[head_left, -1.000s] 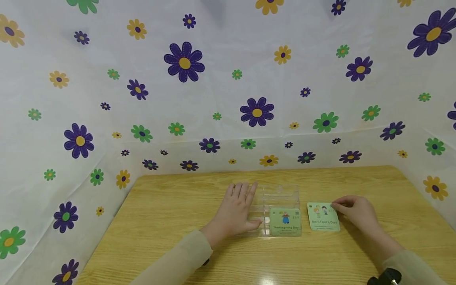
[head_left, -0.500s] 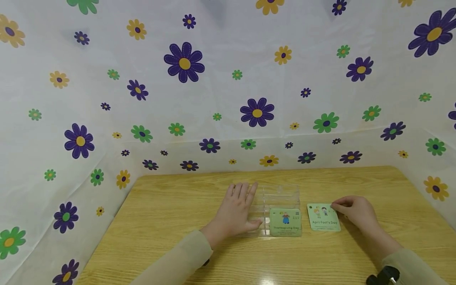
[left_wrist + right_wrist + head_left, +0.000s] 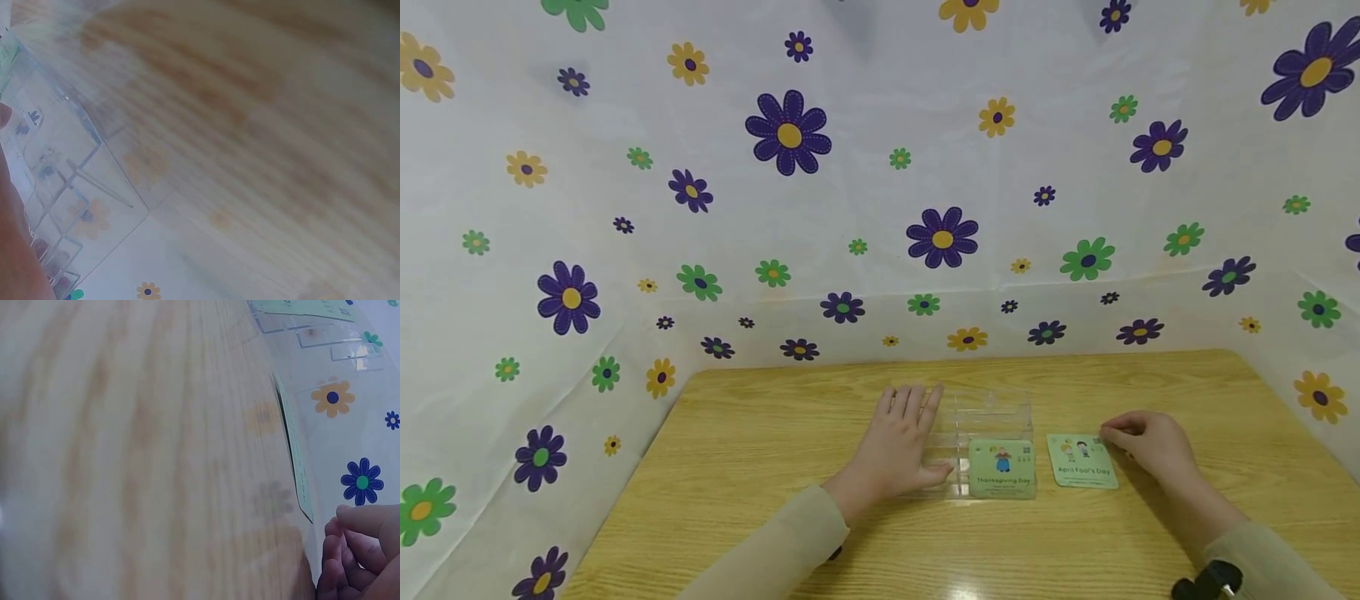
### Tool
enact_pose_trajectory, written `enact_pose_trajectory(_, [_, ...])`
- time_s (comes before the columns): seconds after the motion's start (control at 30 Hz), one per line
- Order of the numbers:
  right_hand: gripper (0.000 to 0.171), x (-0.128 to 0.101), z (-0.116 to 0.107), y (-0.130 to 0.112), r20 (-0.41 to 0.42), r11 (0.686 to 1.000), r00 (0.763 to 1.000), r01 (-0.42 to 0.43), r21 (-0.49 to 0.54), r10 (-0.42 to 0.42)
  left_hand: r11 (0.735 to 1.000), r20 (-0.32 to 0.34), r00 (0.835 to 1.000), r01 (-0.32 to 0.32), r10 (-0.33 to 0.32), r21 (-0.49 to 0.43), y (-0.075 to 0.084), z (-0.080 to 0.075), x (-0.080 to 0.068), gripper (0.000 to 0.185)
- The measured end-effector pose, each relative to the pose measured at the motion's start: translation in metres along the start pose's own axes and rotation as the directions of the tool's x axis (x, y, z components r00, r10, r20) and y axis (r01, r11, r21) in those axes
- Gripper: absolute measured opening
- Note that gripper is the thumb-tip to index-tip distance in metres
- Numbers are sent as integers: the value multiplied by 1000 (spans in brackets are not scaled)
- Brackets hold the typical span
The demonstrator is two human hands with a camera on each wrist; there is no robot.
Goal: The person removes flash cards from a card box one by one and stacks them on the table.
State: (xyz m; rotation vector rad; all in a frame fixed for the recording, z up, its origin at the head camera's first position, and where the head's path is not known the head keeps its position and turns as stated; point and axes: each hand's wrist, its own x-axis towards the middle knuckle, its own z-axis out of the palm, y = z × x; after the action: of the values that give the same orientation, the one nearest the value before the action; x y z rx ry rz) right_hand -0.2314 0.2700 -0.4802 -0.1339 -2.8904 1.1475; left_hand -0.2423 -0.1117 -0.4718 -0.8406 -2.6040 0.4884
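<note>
A clear plastic rack [image 3: 992, 404] with stepped compartments lies on the table. My left hand [image 3: 887, 450] rests on its left part, fingers straight and thumb spread; in the left wrist view only the hand's edge [image 3: 22, 244] shows beside the rack. A green "Thanksgiving Day" card [image 3: 1002, 469] sits in the rack's front right compartment. To its right, a green "April Fool's Day" card [image 3: 1082, 462] lies on the table. My right hand [image 3: 1153, 446] hovers at that card's upper right corner, fingers loosely curled. In the right wrist view, a small gap separates its fingertips [image 3: 340, 512] from the card.
The wooden table [image 3: 760, 450] extends around the rack and card. A white cloth with printed flowers [image 3: 850, 192] hangs behind and at both sides. A black wrist camera [image 3: 1210, 581] sits at my right sleeve.
The right hand has let go of the "April Fool's Day" card, whose raised far edge has dropped flat; its upper right corner now shows. My left hand has stayed put.
</note>
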Motion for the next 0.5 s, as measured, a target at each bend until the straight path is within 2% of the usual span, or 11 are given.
enact_pose_trajectory(0.2, [29, 0, 0, 0, 3, 999, 1000, -15, 34, 15, 1000, 27, 1000, 6, -6, -2, 0, -2, 0, 113])
enact_pose_trajectory(0.5, [32, -2, -3, -1, 42, 989, 997, -74, 128, 70, 1000, 29, 1000, 7, -6, -16, 0, -1, 0, 114])
